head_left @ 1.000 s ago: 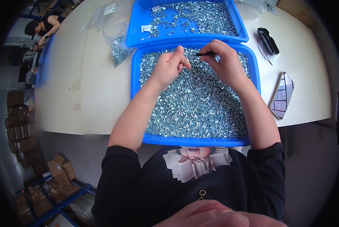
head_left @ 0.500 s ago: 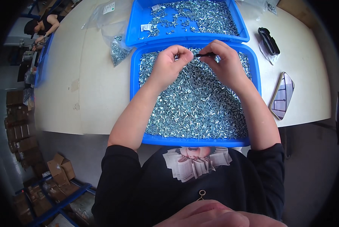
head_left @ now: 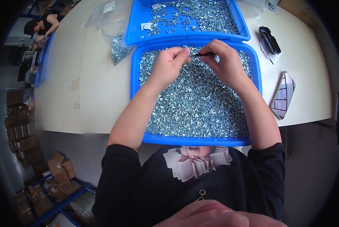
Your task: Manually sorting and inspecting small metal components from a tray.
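Note:
In my right hand (head_left: 227, 63) is a slim black pen-like tool (head_left: 205, 54), gripped between thumb and fingers with its thin tip aimed left. My left hand (head_left: 167, 69) is closed in a pinch at that tip; what lies between the fingertips is too small to make out. Both hands hover over the far part of a blue tray (head_left: 196, 141). Small shiny metal cylinders (head_left: 199, 106) fill this tray in a thick layer.
Behind stands a second blue tray (head_left: 137, 28) with more metal pieces. A clear bag of pieces (head_left: 119, 51) lies to the left. On the right are an open black case (head_left: 269, 41) and a phone (head_left: 283, 95). Another person (head_left: 48, 24) works at far left.
My left hand has shifted slightly, its thumb and fingertips drawing a little left from the tool, so more of the thin tip shows. My right hand stays almost in place.

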The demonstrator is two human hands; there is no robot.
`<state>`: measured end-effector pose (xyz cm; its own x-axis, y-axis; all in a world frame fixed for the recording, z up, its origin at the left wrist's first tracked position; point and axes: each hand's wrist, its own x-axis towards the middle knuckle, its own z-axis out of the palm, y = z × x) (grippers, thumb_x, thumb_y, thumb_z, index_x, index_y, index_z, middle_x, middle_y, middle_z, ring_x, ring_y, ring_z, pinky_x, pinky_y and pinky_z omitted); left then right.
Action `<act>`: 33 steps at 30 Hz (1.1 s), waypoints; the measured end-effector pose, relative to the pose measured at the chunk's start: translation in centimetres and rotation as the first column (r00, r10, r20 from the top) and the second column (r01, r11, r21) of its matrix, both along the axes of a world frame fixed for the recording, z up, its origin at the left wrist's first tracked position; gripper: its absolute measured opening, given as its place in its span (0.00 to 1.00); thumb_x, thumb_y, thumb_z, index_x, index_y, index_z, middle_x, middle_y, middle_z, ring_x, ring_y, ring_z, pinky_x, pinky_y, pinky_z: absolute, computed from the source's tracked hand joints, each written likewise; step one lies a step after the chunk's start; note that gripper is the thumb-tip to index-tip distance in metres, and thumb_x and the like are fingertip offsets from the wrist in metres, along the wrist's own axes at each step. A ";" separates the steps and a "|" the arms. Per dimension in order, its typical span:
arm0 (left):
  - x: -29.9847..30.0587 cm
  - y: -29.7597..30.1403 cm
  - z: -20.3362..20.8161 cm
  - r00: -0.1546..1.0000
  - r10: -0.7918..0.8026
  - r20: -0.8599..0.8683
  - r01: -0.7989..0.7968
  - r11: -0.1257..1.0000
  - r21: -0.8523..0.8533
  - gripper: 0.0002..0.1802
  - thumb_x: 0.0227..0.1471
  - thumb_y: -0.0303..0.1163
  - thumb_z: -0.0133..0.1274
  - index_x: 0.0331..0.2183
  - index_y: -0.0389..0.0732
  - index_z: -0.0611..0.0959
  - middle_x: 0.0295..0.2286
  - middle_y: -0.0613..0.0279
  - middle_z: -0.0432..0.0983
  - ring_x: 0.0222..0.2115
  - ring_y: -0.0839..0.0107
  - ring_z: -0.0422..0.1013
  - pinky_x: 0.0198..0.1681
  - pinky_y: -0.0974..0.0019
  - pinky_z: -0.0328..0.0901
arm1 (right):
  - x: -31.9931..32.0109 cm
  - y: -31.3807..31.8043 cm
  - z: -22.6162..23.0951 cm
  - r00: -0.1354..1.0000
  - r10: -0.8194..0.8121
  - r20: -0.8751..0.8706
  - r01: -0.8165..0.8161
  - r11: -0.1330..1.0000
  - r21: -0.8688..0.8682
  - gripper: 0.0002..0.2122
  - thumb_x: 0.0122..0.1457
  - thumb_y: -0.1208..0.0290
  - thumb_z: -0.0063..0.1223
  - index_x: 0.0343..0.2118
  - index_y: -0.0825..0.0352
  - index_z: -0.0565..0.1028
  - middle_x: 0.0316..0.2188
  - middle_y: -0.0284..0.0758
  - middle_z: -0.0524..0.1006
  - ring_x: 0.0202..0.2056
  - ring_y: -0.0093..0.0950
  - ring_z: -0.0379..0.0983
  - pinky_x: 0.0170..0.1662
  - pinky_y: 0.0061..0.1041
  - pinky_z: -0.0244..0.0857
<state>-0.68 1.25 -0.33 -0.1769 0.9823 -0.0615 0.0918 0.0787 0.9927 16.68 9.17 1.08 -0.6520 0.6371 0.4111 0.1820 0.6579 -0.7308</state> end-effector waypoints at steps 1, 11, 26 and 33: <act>0.0 0.0 0.2 0.997 0.013 0.077 -0.009 0.999 -0.053 0.09 0.51 0.33 0.53 0.28 0.37 0.76 0.22 0.71 0.68 0.19 0.86 0.59 0.20 0.82 0.53 | 0.0 0.0 0.0 1.000 0.001 -0.003 -0.001 1.000 -0.001 0.06 0.45 0.78 0.57 0.28 0.67 0.73 0.26 0.37 0.72 0.29 0.33 0.71 0.31 0.27 0.66; -0.8 0.1 -0.3 1.000 -0.024 -0.014 0.022 0.994 -0.104 0.13 0.53 0.38 0.51 0.30 0.36 0.76 0.17 0.74 0.62 0.17 0.86 0.56 0.20 0.81 0.52 | 0.2 0.1 0.1 1.000 -0.008 -0.019 0.007 1.000 -0.017 0.06 0.46 0.78 0.57 0.29 0.68 0.73 0.27 0.37 0.72 0.28 0.33 0.71 0.31 0.27 0.66; -0.7 -0.1 0.8 0.827 -0.046 0.560 0.126 0.986 -0.106 0.13 0.57 0.30 0.41 0.41 0.32 0.73 0.27 0.62 0.68 0.20 0.83 0.59 0.19 0.82 0.54 | 0.0 0.1 -0.1 0.999 -0.025 -0.023 0.025 0.999 -0.031 0.07 0.46 0.77 0.57 0.29 0.69 0.73 0.26 0.37 0.72 0.27 0.31 0.72 0.31 0.26 0.66; -0.6 0.3 0.1 0.782 0.050 0.621 0.039 0.991 -0.129 0.13 0.55 0.35 0.48 0.36 0.34 0.75 0.25 0.64 0.70 0.19 0.84 0.60 0.19 0.81 0.55 | -0.3 -0.3 -0.2 0.997 -0.042 -0.058 0.037 0.996 -0.087 0.07 0.46 0.76 0.58 0.28 0.69 0.73 0.25 0.37 0.73 0.26 0.30 0.72 0.30 0.25 0.66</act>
